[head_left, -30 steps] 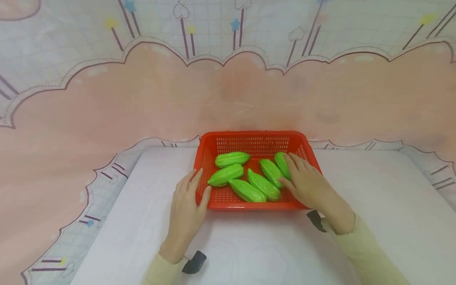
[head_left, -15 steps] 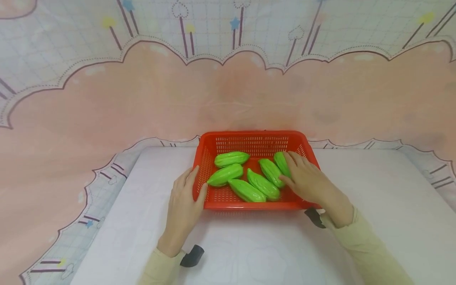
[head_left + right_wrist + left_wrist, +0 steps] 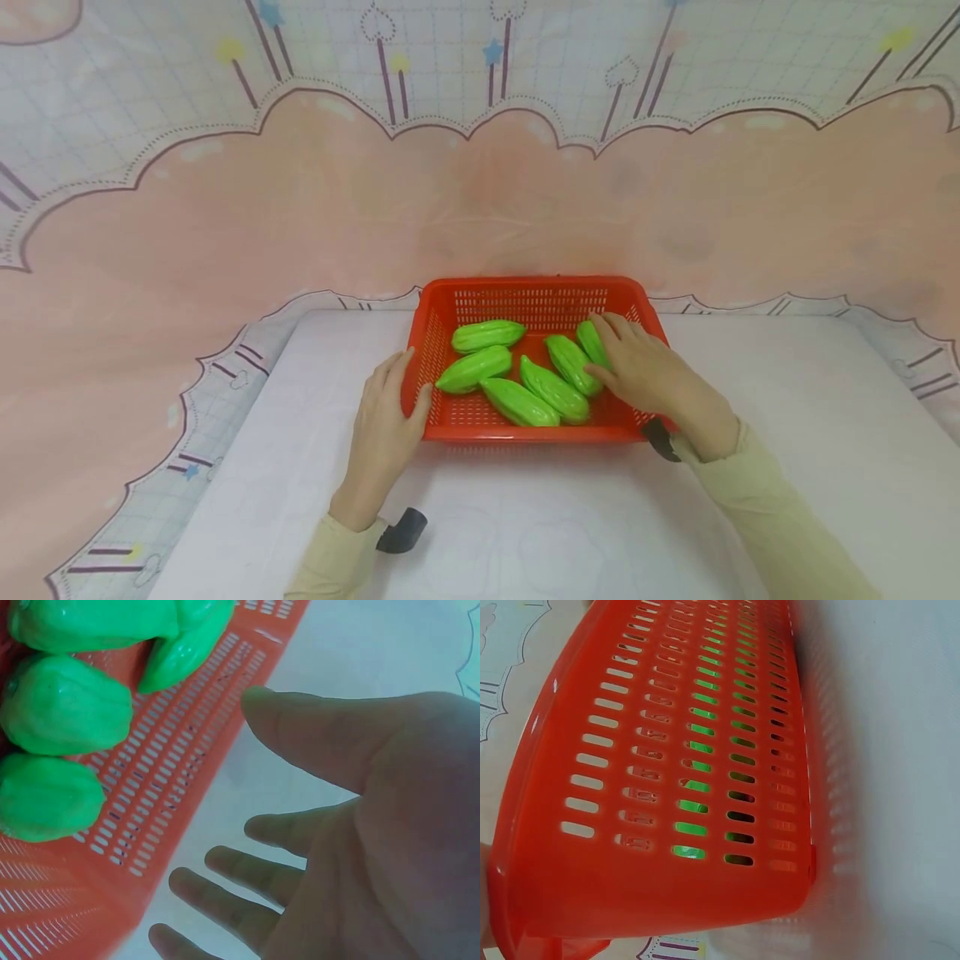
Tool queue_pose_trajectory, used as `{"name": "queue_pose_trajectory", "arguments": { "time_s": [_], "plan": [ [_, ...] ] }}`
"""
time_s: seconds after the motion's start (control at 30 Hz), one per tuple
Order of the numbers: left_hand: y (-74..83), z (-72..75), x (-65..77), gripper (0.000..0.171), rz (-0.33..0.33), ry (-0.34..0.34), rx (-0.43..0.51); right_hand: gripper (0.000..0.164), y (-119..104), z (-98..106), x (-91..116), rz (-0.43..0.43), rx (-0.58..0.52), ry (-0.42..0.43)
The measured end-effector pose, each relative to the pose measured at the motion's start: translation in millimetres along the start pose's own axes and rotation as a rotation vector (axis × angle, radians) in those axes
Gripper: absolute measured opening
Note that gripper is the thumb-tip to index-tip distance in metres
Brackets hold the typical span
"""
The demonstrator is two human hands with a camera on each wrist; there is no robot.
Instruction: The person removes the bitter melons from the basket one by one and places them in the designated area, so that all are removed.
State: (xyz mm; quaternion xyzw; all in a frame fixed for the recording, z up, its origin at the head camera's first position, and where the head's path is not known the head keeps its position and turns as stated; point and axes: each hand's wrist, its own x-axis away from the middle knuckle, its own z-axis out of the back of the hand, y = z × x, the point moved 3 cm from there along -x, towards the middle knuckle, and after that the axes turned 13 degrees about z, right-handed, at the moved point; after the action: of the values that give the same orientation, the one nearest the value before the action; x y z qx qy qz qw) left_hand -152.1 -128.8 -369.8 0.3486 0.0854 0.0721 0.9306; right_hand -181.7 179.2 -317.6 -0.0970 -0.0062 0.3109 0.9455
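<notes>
A red perforated plastic basket (image 3: 525,433) stands on the white table, holding several glossy green, ribbed, gourd-shaped vegetables (image 3: 553,390). At the basket's left rim is my left hand (image 3: 384,425), its fingers along the outer side and its thumb near the front-left corner. Only a sliver of that hand shows at the edge of the left wrist view, beside the basket wall (image 3: 667,772). My right hand (image 3: 645,367) is over the basket's right side, partly covering the rightmost green piece (image 3: 592,343). In the right wrist view its fingers (image 3: 225,907) are spread, with a bare palm.
The white tabletop (image 3: 510,525) extends in front of the basket and to both sides. Close behind it hangs a pink and white patterned cloth backdrop (image 3: 525,208). A dark strap piece (image 3: 403,531) sticks out at the left wrist, another (image 3: 662,440) at the right.
My left hand has shifted slightly left and away from me along the basket's rim. My right hand has drifted a little left and farther away. The green pieces lie almost unchanged.
</notes>
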Motion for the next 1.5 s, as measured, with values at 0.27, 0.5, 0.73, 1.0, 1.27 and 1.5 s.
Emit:
{"name": "queue_pose_trajectory", "arguments": {
  "time_s": [0.27, 0.5, 0.73, 1.0, 1.27, 1.5],
  "plan": [
    [-1.4, -1.4, -3.3, 0.059, 0.042, -0.055, 0.028, 0.073, 3.8, 0.8, -4.7, -0.016, -0.005, -0.045],
    [-4.0, -4.2, -6.5, 0.061, 0.079, -0.104, 0.097, 0.071, 11.1, -0.2, -12.2, -0.013, 0.002, -0.054],
    [-8.0, -4.0, -6.4, 0.06, 0.128, -0.16, 0.16, 0.072, 16.1, -1.6, -20.8, -0.016, -0.049, -0.103],
    [-10.0, -7.9, -7.2, 0.063, 0.163, -0.187, 0.225, 0.073, 24.4, -5.0, -29.6, -0.053, -0.09, -0.156],
    [-11.9, -12.0, -6.4, 0.063, 0.189, -0.208, 0.266, 0.074, 33.2, -15.1, -36.7, -0.071, -0.124, -0.207],
    [-13.7, -15.2, -8.2, 0.063, 0.186, -0.209, 0.271, 0.072, 39.2, -18.5, -42.1, -0.056, -0.145, -0.229]
  ]
}}
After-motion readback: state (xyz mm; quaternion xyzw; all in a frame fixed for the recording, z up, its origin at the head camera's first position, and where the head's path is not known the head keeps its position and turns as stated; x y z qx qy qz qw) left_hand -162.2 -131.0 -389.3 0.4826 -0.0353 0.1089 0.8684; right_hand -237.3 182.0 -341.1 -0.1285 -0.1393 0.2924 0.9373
